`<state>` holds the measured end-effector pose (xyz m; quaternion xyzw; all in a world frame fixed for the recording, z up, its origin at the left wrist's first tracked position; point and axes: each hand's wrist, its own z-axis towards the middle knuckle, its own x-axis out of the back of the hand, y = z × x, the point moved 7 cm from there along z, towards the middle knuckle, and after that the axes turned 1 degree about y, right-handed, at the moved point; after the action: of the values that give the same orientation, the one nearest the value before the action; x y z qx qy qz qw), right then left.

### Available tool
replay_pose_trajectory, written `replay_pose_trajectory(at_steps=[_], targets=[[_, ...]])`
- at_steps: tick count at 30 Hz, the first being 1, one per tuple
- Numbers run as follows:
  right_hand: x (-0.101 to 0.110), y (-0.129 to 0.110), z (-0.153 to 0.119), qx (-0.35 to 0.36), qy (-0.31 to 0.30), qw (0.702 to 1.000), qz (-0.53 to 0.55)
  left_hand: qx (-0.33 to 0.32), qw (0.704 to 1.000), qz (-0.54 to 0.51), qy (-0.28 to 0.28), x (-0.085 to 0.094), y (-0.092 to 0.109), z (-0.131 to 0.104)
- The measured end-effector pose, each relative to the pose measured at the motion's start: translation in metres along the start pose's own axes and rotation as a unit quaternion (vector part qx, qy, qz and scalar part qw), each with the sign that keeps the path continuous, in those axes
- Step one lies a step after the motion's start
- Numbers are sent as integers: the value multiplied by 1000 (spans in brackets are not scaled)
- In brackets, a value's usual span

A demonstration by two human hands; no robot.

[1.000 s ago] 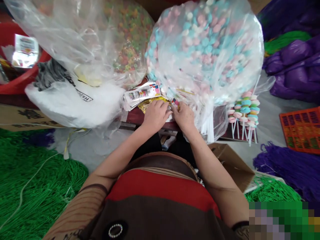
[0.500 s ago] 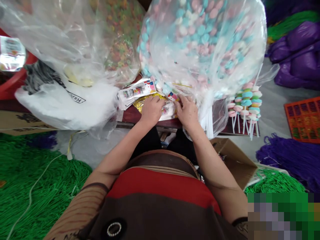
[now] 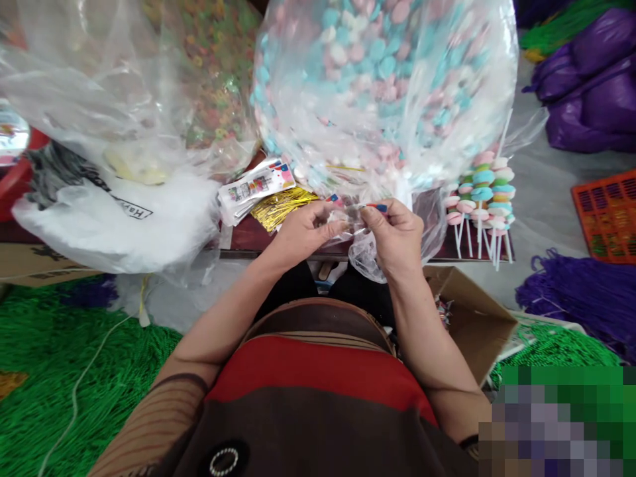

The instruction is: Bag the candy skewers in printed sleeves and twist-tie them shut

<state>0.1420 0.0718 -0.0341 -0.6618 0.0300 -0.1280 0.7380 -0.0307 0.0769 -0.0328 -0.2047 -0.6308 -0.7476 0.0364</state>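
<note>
Between my two hands is a small clear plastic packet (image 3: 352, 215) with a colourful printed edge, crumpled and partly hidden by fingers. My left hand (image 3: 304, 233) is closed on its left side, thumb against the fingers. On the other side my right hand (image 3: 400, 232) pinches the packet between thumb and forefinger. Just left of the hands lies a bundle of gold twist ties (image 3: 281, 207). A stack of printed white packets (image 3: 256, 189) rests beside the ties.
A large clear bag of pink, blue and white candies (image 3: 387, 73) stands behind my hands. Candy skewers (image 3: 481, 192) on white sticks lie at the table's right end. A white plastic bag (image 3: 119, 225) sits left. An open cardboard box (image 3: 472, 324) is below right.
My hands were low over the gold ties and a flat packet. Now they hold the packet up between their fingers, the right hand is farther right, and more of the ties shows.
</note>
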Motion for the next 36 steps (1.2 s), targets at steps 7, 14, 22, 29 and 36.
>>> replay_pose_trajectory(at_steps=[7, 14, 22, 29, 36], targets=[[16, 17, -22, -47, 2, 998, 37, 21, 999, -39, -18, -13, 9, -5], [40, 27, -27, -57, 40, 997, 46, -44, 995, 47, -73, -25, 26, -6], [48, 11, -29, -38, 73, 996, -15, 12, 993, 56, -102, -32, 19, -6], [52, 7, -25, -37, 74, 996, -27, 15, 992, 81, -93, -34, 20, 2], [57, -1, -23, 36, 55, 994, -85, 33, 996, 2, -88, -36, 18, 0]])
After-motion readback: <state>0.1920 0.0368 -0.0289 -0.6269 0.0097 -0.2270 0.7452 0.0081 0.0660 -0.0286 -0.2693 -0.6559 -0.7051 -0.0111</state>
